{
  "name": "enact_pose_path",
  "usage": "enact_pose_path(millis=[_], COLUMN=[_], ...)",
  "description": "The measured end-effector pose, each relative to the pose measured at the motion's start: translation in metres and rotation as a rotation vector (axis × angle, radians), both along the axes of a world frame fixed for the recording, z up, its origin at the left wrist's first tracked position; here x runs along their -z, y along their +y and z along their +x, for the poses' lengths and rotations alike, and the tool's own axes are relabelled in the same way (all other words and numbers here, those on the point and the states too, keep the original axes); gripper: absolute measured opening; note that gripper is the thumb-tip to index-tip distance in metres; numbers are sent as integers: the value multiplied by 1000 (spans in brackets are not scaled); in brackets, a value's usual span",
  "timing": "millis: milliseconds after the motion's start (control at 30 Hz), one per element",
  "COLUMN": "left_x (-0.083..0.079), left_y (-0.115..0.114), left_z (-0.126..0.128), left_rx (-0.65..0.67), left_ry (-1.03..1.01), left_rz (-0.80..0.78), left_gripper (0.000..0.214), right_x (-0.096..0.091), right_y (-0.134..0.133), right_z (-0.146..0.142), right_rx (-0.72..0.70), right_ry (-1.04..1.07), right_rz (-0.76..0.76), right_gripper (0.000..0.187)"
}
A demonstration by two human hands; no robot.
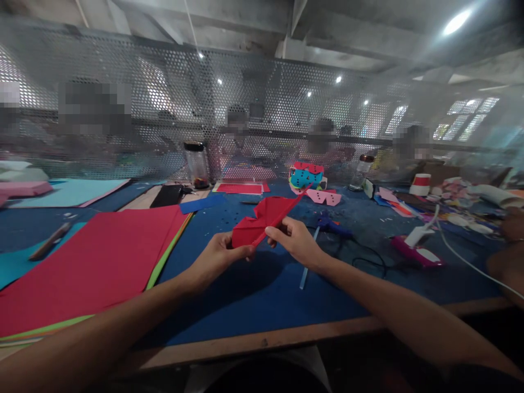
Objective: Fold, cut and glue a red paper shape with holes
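A folded piece of red paper (266,215) is held up above the blue tabletop (229,311), tilted with its right end higher. My left hand (219,254) pinches its lower left edge between thumb and fingers. With the thumb on the near edge, my right hand (297,240) grips it around the middle. Just right of that hand lie a blue glue gun (333,225) and a clear glue stick (310,259). Behind the paper, pink cut-outs with dark holes (323,197) rest near a small stack of blue and red ones (306,176).
Large red sheets (98,256) over other colours cover the left side, near a knife (49,242). A phone (167,195) and a jar (196,166) stand behind. A magenta power strip (417,252) with a white cable is right; a perforated metal screen (270,93) closes the back.
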State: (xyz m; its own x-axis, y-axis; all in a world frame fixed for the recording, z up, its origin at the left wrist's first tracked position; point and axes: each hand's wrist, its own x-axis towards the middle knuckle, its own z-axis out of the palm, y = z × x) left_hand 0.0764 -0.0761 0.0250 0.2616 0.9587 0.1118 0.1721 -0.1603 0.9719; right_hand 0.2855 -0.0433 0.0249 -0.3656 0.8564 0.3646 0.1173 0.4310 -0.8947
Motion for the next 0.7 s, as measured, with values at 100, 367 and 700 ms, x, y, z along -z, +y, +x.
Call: enact_pose_path(millis=[100, 367, 700], left_x=[2, 3, 2], left_y=[4, 7, 6], left_z=[-1, -4, -2], left_rx=[-22, -29, -1], left_ry=[-49, -293, -362], left_rz=[35, -55, -73], left_gripper=[24, 20, 19], right_x=[-1, -2, -5], right_y=[1, 0, -3], right_z=[2, -1, -3], right_rx=[24, 77, 117], right_ry=[-13, 84, 87], right_rz=[-5, 3, 25], right_gripper=[32, 31, 31])
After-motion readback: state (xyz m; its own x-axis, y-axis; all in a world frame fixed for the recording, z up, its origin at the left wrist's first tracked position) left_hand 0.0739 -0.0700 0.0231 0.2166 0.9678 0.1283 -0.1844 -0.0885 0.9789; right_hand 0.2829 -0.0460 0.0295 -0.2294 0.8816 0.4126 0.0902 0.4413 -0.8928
